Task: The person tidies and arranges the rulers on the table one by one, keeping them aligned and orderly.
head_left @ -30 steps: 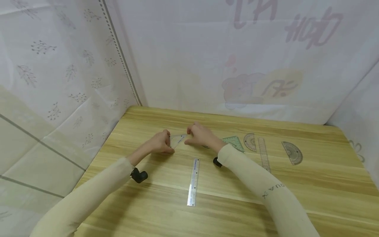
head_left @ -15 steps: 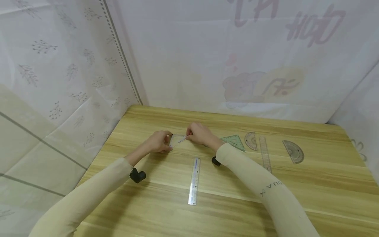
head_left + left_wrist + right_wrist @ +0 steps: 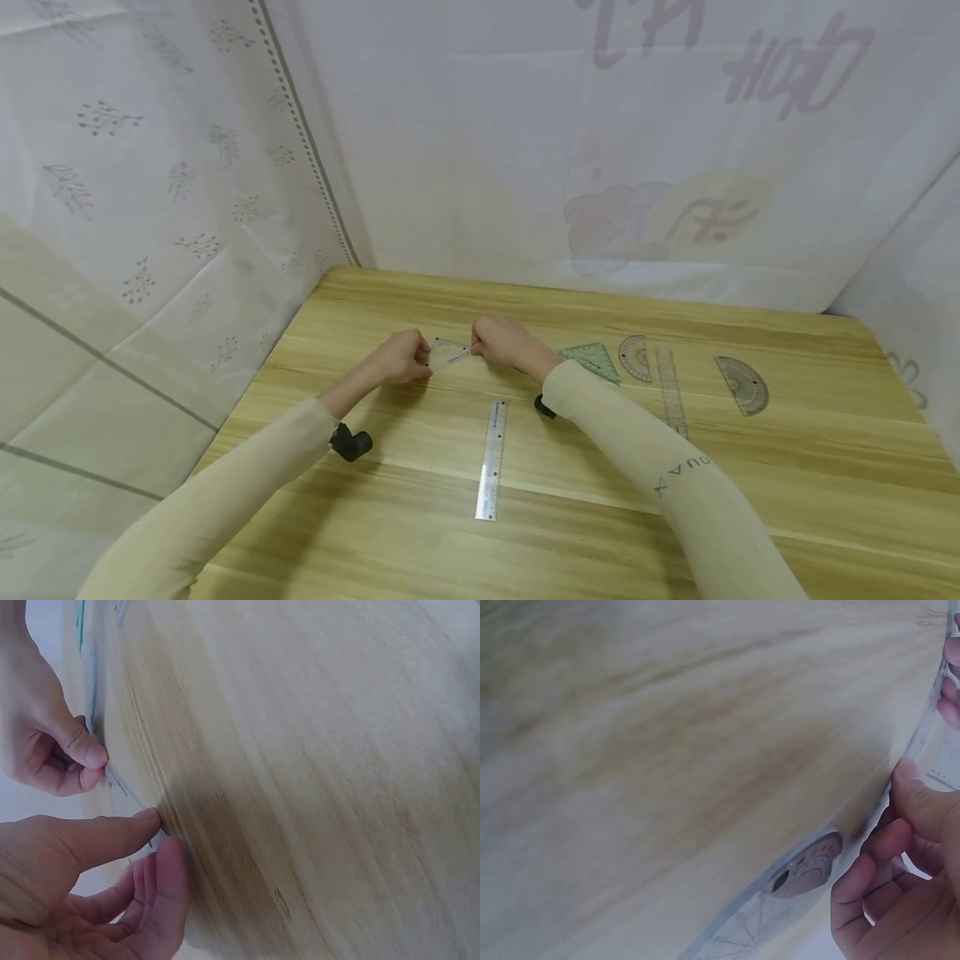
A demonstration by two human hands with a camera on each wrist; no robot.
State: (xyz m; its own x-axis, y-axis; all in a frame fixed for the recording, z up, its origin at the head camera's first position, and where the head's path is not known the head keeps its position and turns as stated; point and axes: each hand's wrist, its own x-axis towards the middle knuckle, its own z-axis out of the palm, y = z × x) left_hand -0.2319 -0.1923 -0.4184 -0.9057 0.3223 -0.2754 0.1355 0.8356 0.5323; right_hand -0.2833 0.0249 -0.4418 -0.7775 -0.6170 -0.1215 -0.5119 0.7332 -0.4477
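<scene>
A clear triangular set square (image 3: 450,353) is between my two hands over the far left part of the wooden table. My left hand (image 3: 405,357) pinches its left end between thumb and fingers. At the pointed right end, my right hand (image 3: 510,343) grips the tip; the right wrist view shows the thumb (image 3: 922,799) pressed against curled fingers. In the left wrist view both hands sit close over the wood, with the set square largely hidden by them. Nearer me lies a clear ruler (image 3: 491,458), apart from both hands.
To the right lie a green set square (image 3: 592,361), a small protractor (image 3: 635,358), a pinkish clear ruler (image 3: 671,392) and a grey protractor (image 3: 742,386). The right sleeve (image 3: 637,442) passes beside them. A patterned cloth (image 3: 487,167) hangs behind the table (image 3: 390,517).
My right fingers, parted near the set square's tip a second ago, have closed on it. The set square has turned slightly. My left hand keeps its hold; the ruler lies where it was.
</scene>
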